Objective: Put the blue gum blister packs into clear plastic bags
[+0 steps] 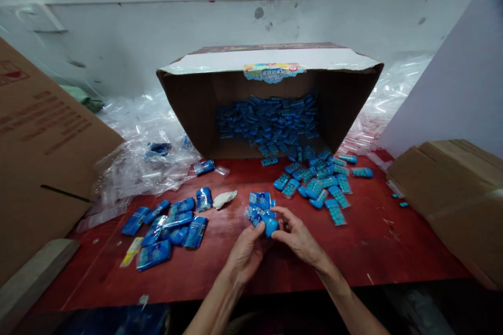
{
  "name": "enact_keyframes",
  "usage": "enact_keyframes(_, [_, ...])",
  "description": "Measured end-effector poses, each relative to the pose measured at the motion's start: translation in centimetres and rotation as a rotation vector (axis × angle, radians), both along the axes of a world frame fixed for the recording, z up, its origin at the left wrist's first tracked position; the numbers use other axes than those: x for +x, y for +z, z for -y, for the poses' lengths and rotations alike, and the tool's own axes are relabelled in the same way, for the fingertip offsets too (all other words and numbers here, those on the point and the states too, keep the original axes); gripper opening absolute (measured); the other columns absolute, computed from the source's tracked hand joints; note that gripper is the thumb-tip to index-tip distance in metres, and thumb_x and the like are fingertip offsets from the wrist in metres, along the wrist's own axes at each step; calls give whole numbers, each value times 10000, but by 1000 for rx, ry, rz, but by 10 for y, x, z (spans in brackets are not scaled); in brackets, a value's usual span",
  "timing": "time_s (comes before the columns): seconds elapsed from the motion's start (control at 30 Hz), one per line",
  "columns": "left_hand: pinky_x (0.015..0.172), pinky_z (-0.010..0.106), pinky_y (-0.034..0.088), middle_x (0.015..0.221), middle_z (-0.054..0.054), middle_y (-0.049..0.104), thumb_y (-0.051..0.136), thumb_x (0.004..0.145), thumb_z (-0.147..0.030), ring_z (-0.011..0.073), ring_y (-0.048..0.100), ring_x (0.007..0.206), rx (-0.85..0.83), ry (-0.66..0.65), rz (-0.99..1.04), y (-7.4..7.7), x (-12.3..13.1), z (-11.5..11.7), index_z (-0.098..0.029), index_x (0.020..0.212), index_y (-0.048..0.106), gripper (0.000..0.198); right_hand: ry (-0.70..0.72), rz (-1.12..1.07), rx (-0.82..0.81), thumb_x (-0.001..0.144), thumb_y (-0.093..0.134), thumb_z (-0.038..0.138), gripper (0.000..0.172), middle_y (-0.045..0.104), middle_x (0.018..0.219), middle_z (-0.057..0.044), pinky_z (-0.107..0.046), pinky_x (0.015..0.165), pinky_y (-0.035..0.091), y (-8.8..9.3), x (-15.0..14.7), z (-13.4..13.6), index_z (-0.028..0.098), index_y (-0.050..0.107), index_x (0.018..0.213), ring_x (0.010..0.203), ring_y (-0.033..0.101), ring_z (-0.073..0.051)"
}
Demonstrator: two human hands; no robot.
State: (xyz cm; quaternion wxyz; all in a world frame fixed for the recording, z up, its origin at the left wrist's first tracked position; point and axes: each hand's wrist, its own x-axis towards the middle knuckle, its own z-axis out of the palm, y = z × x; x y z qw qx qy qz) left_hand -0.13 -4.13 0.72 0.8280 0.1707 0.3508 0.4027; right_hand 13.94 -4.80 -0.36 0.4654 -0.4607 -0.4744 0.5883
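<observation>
Between my left hand (248,250) and my right hand (299,234), near the front middle of the table, is a small blue plastic case (271,226). Fingers and thumbs of both hands close on it from either side and cover part of it. Just beyond my fingertips lie printed blue sleeves (260,200) of clear film. To the right is a loose spread of clear cases (314,186) with blue ends and teal pieces inside. On the left, several blue printed packs (178,220) lie in a heap.
An open cardboard box (188,110) lies on its side at the back, with many blue cases (271,118) inside. Clear plastic sleeves (137,152) are piled left of it. Cartons stand at the left (47,146) and right (451,204). A crumpled white scrap (225,199) lies mid-table.
</observation>
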Motion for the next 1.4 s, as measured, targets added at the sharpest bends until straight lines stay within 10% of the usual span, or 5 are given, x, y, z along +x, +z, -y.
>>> enact_keyframes(0.47, [719,260,404,793,48,638,597,697,-214,123,563,691,-17,-106,-69,4,2,8,-140,810,625,138,101,67,-12,623,624,163,380,305,518,91,-195,468,228,-1,10,1,220,576,995,478,274,-68])
enact_keyframes(0.83, [614,233,387,807,52,644,602,689,-287,127,569,681,12,-93,-195,-4,9,10,-166,918,597,259,-127,215,82,696,565,269,193,523,732,13,-228,628,400,3,2,12,183,604,865,671,485,-123])
enact_keyframes(1.1, [526,180,354,764,19,632,650,632,-302,91,542,627,142,41,-379,-7,3,7,-167,878,612,283,-102,10,-11,685,595,278,213,578,708,8,-224,572,417,-1,4,12,167,588,866,620,515,-113])
enact_keyframes(1.4, [590,222,399,708,40,630,597,695,-269,99,528,606,104,-8,-147,-6,3,5,-120,830,612,202,19,-295,-96,604,678,208,425,539,709,38,-200,546,388,-8,5,10,189,511,995,590,500,-79])
